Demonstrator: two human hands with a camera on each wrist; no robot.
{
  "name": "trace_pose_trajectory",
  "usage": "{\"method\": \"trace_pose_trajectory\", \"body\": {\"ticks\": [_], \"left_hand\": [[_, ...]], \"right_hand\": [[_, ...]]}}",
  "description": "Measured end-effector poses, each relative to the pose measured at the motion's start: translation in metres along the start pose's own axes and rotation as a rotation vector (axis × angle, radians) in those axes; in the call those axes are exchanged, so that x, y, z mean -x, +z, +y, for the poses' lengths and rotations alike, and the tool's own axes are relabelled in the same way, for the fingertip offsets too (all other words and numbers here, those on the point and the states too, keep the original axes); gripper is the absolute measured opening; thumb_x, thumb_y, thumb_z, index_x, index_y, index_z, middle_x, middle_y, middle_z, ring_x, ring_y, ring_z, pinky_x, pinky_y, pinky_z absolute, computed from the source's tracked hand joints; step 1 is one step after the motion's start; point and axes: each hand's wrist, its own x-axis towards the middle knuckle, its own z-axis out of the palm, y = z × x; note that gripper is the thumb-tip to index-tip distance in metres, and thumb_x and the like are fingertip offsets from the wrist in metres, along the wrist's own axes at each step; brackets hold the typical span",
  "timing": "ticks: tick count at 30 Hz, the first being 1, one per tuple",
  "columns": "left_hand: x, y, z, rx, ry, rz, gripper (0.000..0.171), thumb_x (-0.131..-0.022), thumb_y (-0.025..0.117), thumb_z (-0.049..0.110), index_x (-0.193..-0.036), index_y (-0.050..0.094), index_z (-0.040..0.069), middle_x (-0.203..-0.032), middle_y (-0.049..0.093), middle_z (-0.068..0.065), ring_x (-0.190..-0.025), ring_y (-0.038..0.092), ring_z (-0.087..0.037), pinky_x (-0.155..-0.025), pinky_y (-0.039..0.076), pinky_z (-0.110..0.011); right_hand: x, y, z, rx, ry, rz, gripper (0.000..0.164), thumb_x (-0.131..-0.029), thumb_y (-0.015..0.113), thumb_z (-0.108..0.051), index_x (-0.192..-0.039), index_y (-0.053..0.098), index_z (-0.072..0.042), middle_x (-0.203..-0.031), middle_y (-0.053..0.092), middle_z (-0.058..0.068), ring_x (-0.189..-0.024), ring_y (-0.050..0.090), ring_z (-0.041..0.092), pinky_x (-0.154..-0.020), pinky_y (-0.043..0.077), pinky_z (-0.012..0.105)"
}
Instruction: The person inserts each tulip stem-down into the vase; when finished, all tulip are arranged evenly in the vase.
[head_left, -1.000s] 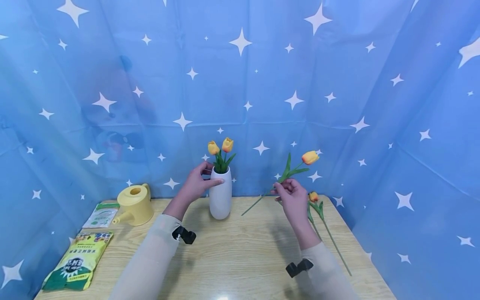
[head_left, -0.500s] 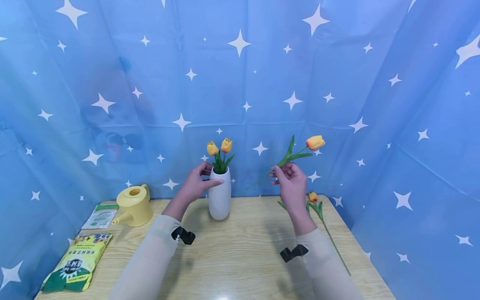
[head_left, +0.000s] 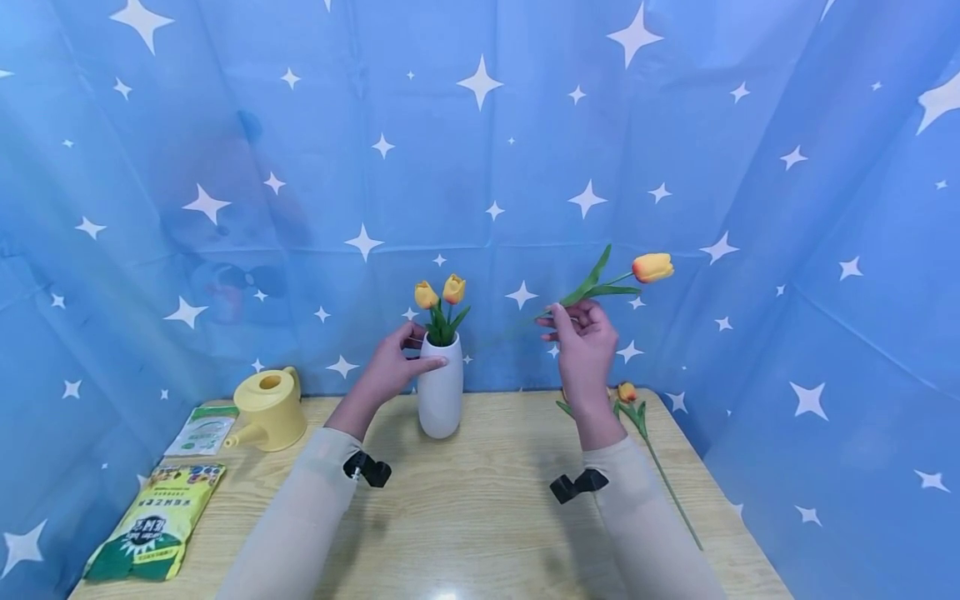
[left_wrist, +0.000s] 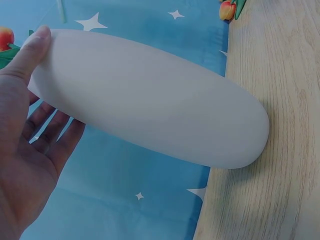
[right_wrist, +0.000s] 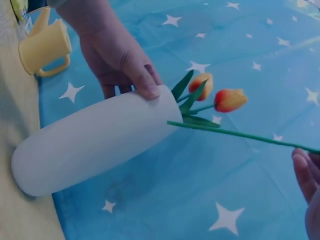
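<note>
- Right grip (head_left: 588,342) pinches the tulip (head_left: 585,287), its stem slanting down-left towards the vase (head_left: 440,396).
- Left grip (head_left: 390,362), nearer, clasps the upright vase near its mouth.

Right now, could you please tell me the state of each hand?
Left hand: gripping the white vase near its rim.
Right hand: holding a yellow tulip by its stem.

Smooth matt vase (head_left: 440,396), wood-grained tabletop (head_left: 465,517)
</note>
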Motion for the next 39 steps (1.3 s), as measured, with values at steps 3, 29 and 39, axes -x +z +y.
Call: {"method": "trace_pose_trajectory", "body": {"ticks": [3, 29, 39], "left_hand": [[0.000, 0.000, 0.001, 0.008, -0.002, -0.006, 0.054, -0.092, 0.092, 0.045, -0.130, 0.065, 0.017, -0.137, 0.066, -0.009, -0.136, 0.060, -0.035, -0.104, 0.060, -0.057], [0.000, 0.001, -0.001, -0.006, 0.008, 0.002, 0.053, -0.092, 0.092, 0.045, -0.128, 0.065, 0.017, -0.135, 0.067, -0.009, -0.133, 0.061, -0.035, -0.101, 0.062, -0.056], [0.000, 0.000, -0.002, -0.003, 0.013, 0.001, 0.054, -0.092, 0.092, 0.047, -0.129, 0.065, 0.018, -0.134, 0.067, -0.008, -0.134, 0.062, -0.035, -0.103, 0.061, -0.057]], "right_hand": [[-0.003, 0.005, -0.004, -0.008, -0.053, -0.004, 0.028, -0.106, 0.079, -0.022, -0.116, 0.070, 0.003, -0.106, 0.078, 0.023, -0.087, 0.082, 0.023, -0.071, 0.067, 0.033], [-0.022, 0.061, -0.004, 0.157, -0.148, -0.273, 0.014, -0.108, 0.072, -0.006, -0.116, 0.070, 0.005, -0.101, 0.076, 0.020, -0.089, 0.079, 0.034, -0.068, 0.065, 0.028], [-0.020, 0.073, 0.013, 0.329, -0.125, -0.356, 0.009, -0.106, 0.075, -0.007, -0.113, 0.072, -0.002, -0.094, 0.078, 0.011, -0.086, 0.077, 0.030, -0.068, 0.064, 0.026]]}}
